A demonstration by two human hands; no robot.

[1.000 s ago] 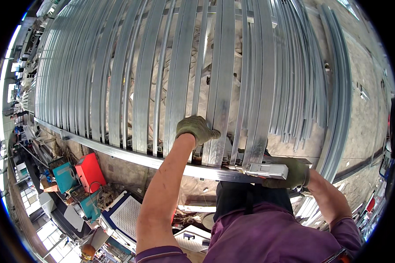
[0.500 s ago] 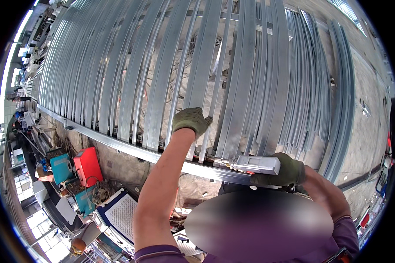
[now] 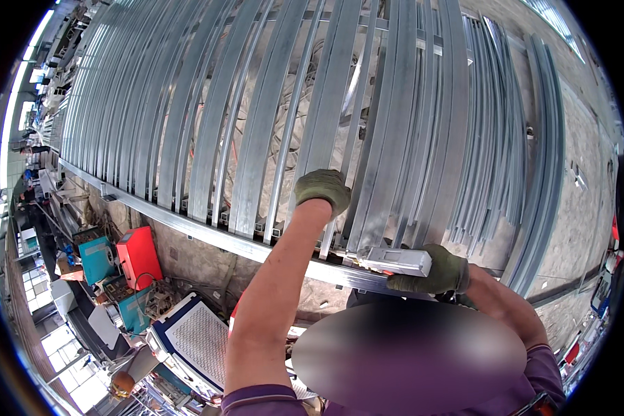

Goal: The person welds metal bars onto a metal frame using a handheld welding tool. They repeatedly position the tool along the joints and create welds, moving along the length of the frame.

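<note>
The left hand (image 3: 324, 189), in an olive-green glove, is resting palm down among the metal bars, inward from the front edge of the rack (image 3: 187, 229). Its fingers are curling over a wide bar (image 3: 329, 118) and toward the narrow bar (image 3: 351, 149) just to the right; the back of the glove is hiding the fingertips, so whether they are gripping either one cannot be told.

The right hand (image 3: 440, 270), gloved alike, is gripping a silver, box-shaped tool (image 3: 399, 261), its fingers wrapping underneath. The tool is lying lengthwise over the rack's front edge, toward the right end, its narrower left end pointing at the bar ends.

The bars are running from the front edge toward the far side, sitting closely packed at the left and showing wider gaps around the left hand. Thin bars (image 3: 494, 132) are lying bunched beyond the right of the rack, and longer grey bars (image 3: 548, 163) are stretching farther right. Near the front edge, toward the left corner, a red case (image 3: 137, 255) is standing beside a teal box (image 3: 97, 260).
</note>
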